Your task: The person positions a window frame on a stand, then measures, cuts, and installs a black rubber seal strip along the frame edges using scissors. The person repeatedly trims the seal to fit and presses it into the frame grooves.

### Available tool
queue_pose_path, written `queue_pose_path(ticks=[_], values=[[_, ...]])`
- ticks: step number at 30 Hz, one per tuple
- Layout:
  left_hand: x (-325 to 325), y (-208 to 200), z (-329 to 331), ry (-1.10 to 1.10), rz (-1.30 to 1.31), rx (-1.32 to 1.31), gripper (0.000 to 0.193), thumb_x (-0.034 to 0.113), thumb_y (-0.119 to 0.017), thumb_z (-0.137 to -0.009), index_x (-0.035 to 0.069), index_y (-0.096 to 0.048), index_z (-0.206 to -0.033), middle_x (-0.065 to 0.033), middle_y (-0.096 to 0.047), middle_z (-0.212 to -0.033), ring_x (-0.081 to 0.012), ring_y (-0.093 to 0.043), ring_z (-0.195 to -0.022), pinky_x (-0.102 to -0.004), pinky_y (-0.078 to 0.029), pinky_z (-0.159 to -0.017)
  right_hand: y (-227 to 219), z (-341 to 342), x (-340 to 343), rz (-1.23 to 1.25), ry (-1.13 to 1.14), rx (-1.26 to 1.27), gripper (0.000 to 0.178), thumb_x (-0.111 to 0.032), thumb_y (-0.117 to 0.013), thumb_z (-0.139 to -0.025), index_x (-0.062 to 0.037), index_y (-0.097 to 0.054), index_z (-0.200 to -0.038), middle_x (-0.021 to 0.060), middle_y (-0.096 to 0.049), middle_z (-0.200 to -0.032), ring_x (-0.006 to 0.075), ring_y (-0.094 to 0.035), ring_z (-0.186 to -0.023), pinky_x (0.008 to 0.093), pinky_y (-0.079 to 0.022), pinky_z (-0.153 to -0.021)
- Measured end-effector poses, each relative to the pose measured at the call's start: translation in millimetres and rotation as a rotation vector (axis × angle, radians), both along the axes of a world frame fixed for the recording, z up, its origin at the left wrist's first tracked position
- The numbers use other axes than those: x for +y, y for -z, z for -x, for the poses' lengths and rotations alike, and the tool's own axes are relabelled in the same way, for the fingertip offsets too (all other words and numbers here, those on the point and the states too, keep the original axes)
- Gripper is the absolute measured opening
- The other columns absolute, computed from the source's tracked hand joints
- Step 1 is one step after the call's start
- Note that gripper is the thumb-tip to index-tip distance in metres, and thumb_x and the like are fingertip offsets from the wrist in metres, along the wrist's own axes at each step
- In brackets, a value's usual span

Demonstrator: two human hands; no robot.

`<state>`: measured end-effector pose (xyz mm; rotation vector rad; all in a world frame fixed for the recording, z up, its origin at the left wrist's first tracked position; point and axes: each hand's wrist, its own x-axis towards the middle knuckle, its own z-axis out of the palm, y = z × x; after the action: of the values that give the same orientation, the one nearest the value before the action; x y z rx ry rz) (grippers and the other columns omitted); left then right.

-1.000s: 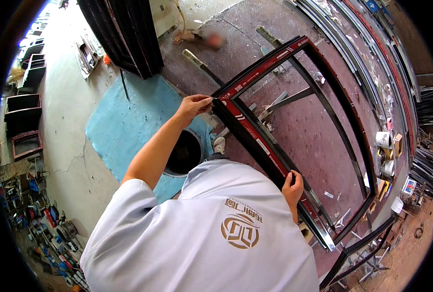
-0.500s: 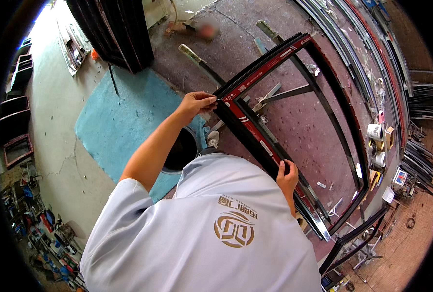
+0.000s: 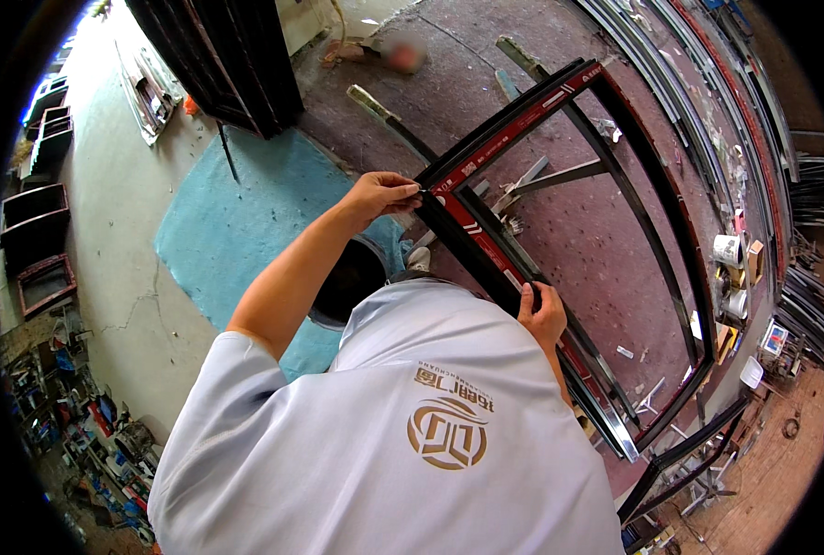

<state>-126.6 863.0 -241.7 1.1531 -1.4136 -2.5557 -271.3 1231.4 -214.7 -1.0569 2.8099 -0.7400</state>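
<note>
The left hand (image 3: 384,197) has its thumb and fingertips closed in a pinch at the left corner of a dark window frame (image 3: 514,127); whether they hold the frame's edge or a thin strip there is too small to tell. The right hand (image 3: 545,313) rests farther right and nearer the body, fingers bent over the near long rail, roughly midway along it; its grip cannot be told.

The frame lies ahead and to the right. Its long axis slants from the left corner down toward the near right, so both hands are on the near long side: left at its far-left end, right along its length. From the left hand the shorter rail runs off to the far right. Red film (image 3: 495,256) lines both these rails.

Beyond the frame's left corner, a support bar (image 3: 379,111) juts out. Under the left forearm stands a dark bucket (image 3: 352,282), beside a blue sheet (image 3: 217,227) on the floor. Long profiles (image 3: 671,83) lie at the far right.
</note>
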Motion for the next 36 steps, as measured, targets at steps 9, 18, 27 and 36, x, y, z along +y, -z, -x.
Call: queue_pose_path(ticks=[9, 18, 27, 36], values=[[-8.0, 2.4, 3.4, 0.035, 0.01, -0.016, 0.022, 0.014, -0.074, -0.091, -0.002, -0.069, -0.106, -0.0112, -0.072, -0.1, -0.0199, -0.073, -0.09, -0.0295, -0.061, -0.082, -2.0, 0.6, -8.3, 0.003, -0.045, 0.1, 0.039, -0.039, -0.063, -0.093, -0.0009, -0.07, -0.095, 0.0144, -0.067, -0.084, 0.0336, -0.067, -0.076, 0.0411, -0.053, -0.065], [-14.8, -18.7, 15.9, 0.144, 0.092, -0.125, 0.023, 0.012, -0.073, -0.091, -0.004, -0.067, -0.105, -0.0145, -0.072, -0.098, -0.0218, -0.073, -0.089, -0.0318, -0.061, -0.082, -1.3, 2.2, -6.3, 0.022, -0.065, 0.108, 0.041, -0.039, -0.065, -0.092, 0.0009, -0.071, -0.094, 0.0153, -0.067, -0.082, 0.0337, -0.067, -0.073, 0.0401, -0.054, -0.062], [-25.9, -19.8, 23.3, 0.301, 0.229, -0.15, 0.019, 0.011, -0.074, -0.089, -0.005, -0.069, -0.098, -0.0136, -0.072, -0.093, -0.0202, -0.073, -0.085, -0.0306, -0.061, -0.078, -5.4, 0.2, -8.5, -0.002, -0.052, 0.071, 0.042, -0.04, -0.064, -0.093, 0.0011, -0.071, -0.096, 0.0162, -0.069, -0.085, 0.0345, -0.068, -0.075, 0.0412, -0.054, -0.064], [-35.7, -31.7, 34.0, 0.399, 0.185, -0.178, 0.016, 0.01, -0.074, -0.088, -0.003, -0.068, -0.095, -0.0116, -0.073, -0.088, -0.0167, -0.071, -0.078, -0.0276, -0.06, -0.072, -1.5, 0.1, -5.7, -0.006, -0.044, 0.087, 0.043, -0.042, -0.063, -0.093, 0.0004, -0.071, -0.097, 0.016, -0.069, -0.087, 0.0346, -0.068, -0.077, 0.0413, -0.054, -0.065]])
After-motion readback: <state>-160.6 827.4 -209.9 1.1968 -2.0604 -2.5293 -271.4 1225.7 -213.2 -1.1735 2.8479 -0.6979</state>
